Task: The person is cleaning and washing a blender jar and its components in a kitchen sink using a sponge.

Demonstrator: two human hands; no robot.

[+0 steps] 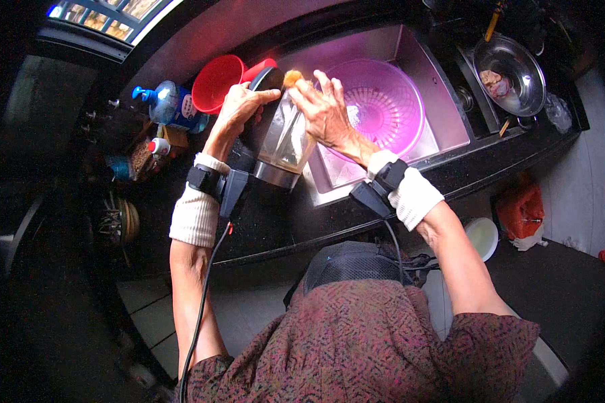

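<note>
A clear blender jar (285, 138) with a metallic base stands tilted on the dark counter at the sink's left edge. My left hand (239, 111) grips a dark, rounded part (268, 78) at the top of the jar, its thumb along the edge; whether this is a lid or a handle is unclear. My right hand (327, 113) lies over the jar's upper right side, some fingers raised and parted. At its fingertips, by the jar's mouth, is a small orange, fuzzy thing (293, 78), perhaps a scrubber. The right hand's underside is hidden.
A pink plastic basket (413, 108) sits in the steel sink (446, 118). Left of the jar are a red container (217, 83), a blue pump bottle (174, 106) and a small red-capped bottle (160, 146). A metal pan (527, 75) holding pale food stands at the right. Cables hang from both wrist devices.
</note>
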